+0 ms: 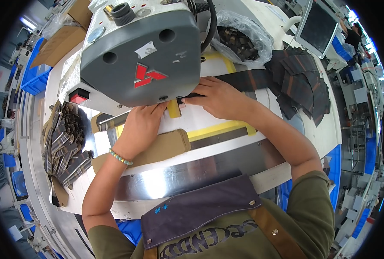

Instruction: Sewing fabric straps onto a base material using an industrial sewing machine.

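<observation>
The grey sewing machine head overhangs both hands. My left hand, a bead bracelet at its wrist, has fingers together under the head's lower edge, left of a yellow guide piece; what its fingertips hold is hidden. My right hand is closed on a dark plaid fabric strip right of that piece, fingers bent over it. The strip runs rightward to a pile of plaid pieces. A cardboard piece lies below my left hand on the white work surface, edged with yellow tape.
Bundled striped pieces lie at left, beside cardboard boxes and blue bins. At the back are a bag of dark pieces and a screen. A metal plate spans the front. A person is far right.
</observation>
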Demonstrator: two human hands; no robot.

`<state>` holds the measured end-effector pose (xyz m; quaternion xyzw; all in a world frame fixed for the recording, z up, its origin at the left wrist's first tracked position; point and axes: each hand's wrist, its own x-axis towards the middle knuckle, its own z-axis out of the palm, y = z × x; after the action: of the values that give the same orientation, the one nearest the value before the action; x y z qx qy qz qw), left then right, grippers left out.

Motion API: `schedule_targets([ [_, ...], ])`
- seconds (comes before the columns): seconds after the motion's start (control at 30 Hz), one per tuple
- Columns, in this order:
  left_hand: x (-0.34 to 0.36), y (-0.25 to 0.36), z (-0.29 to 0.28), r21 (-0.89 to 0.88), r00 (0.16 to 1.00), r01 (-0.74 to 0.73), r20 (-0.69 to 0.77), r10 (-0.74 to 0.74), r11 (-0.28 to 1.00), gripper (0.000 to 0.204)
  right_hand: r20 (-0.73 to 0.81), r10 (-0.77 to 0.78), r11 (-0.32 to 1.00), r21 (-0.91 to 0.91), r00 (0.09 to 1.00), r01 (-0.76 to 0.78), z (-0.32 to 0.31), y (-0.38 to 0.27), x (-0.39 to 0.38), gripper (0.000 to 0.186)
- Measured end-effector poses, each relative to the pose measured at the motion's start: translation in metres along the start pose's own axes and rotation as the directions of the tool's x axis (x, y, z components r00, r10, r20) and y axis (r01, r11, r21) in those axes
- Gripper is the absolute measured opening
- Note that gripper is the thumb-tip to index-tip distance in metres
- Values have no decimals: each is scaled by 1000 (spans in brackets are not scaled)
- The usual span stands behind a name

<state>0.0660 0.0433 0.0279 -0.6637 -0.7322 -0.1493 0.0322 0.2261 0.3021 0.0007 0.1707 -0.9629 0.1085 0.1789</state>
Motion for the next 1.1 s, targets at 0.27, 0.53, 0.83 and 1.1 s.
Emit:
schedule_targets([
  [0.27,-5,-25,15,-257,964,262,30,-263,930,24,-168,-16,1000,20,986,19,6,12,2,33],
  [0.53,-2,-51,39,-383,858,492,62,-509,782,42,-215,41,999,28,976,-36,9,14,3,28],
  [0.83,11,-44,43,-402,785,604,157,-599,688,44,-188,-193,981,-26,963,191,5,6,0,30],
  [1.1,-1,-10,24,-733,870,393,99,-483,556,20,-77,2,999,44,997,1,6,-23,-13,50],
])
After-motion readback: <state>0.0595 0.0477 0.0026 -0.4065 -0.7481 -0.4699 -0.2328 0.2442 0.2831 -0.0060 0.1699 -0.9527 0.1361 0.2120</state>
